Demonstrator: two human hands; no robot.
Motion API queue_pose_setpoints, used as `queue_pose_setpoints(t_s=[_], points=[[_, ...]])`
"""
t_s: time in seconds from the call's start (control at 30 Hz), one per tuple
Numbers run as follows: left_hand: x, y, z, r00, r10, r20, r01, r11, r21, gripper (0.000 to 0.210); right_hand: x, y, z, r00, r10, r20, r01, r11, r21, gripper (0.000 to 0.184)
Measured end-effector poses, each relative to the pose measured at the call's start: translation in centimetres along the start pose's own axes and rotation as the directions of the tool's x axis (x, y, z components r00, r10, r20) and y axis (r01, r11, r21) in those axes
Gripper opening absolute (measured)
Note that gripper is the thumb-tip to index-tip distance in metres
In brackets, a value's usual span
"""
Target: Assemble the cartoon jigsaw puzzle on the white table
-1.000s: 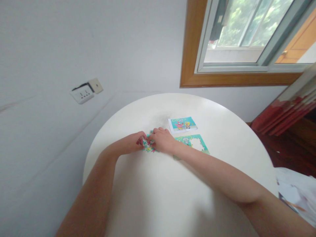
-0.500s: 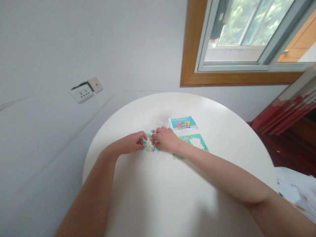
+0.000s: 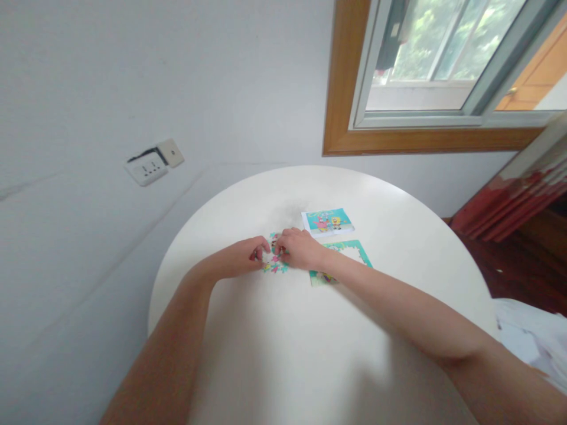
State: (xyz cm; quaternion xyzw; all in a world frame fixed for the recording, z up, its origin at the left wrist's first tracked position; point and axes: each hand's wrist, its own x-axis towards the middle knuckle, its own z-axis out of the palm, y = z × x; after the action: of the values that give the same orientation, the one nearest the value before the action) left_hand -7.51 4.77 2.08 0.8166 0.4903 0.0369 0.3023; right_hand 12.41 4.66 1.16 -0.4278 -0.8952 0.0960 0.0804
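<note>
Small jigsaw puzzle pieces (image 3: 275,268) in green, pink and yellow lie in a loose cluster on the white round table (image 3: 274,330). My left hand (image 3: 243,258) rests at the cluster's left edge, its fingers bent and its thumb apart from the index finger. Over the right side of the cluster is my right hand (image 3: 301,249), fingers curved down among the pieces and covering some of them. No piece shows clearly gripped in either hand. A green puzzle frame board (image 3: 364,252) with a white middle lies partly under my right forearm.
A picture card (image 3: 328,222) with a pink and a yellow cartoon figure lies behind the puzzle board. The wall with a socket (image 3: 148,168) borders the table at the left. A window (image 3: 425,71) is behind, and a white bag-like thing (image 3: 531,333) stands at the right.
My left hand has shifted slightly right, and the left edge of the piece cluster has moved in with it. My right hand has moved only a little to the right.
</note>
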Motion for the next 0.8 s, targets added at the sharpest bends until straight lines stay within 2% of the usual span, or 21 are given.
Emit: queue_pose_setpoints(t_s=[0.23,0.4,0.53,0.63,0.8], points=[[1.0,1.4,0.7,0.985,0.167,-0.046,-0.163,0.983,0.085,0.019,-0.3,0.6,0.7,0.998,-0.024,-0.056,0.027,0.998,0.055,0.018],[1.2,1.0,0.9,0.986,0.150,-0.068,-0.146,0.987,0.071,0.022,-0.3,0.9,0.9,0.997,-0.035,-0.071,0.043,0.993,0.106,0.021],[1.0,0.6,0.9,0.990,0.119,-0.075,-0.116,0.992,0.044,0.026,-0.9,1.8,-0.1,0.992,-0.042,-0.115,0.062,0.982,0.176,0.023],[1.1,0.9,0.9,0.991,0.112,-0.070,-0.114,0.993,-0.024,0.032,-1.8,3.0,-1.3,0.987,-0.064,-0.149,0.092,0.978,0.189,0.019],[1.8,2.8,1.9,0.981,0.136,-0.135,-0.169,0.947,-0.274,0.034,-3.7,4.5,-2.3,0.974,-0.101,-0.201,0.159,0.941,0.299,0.024]])
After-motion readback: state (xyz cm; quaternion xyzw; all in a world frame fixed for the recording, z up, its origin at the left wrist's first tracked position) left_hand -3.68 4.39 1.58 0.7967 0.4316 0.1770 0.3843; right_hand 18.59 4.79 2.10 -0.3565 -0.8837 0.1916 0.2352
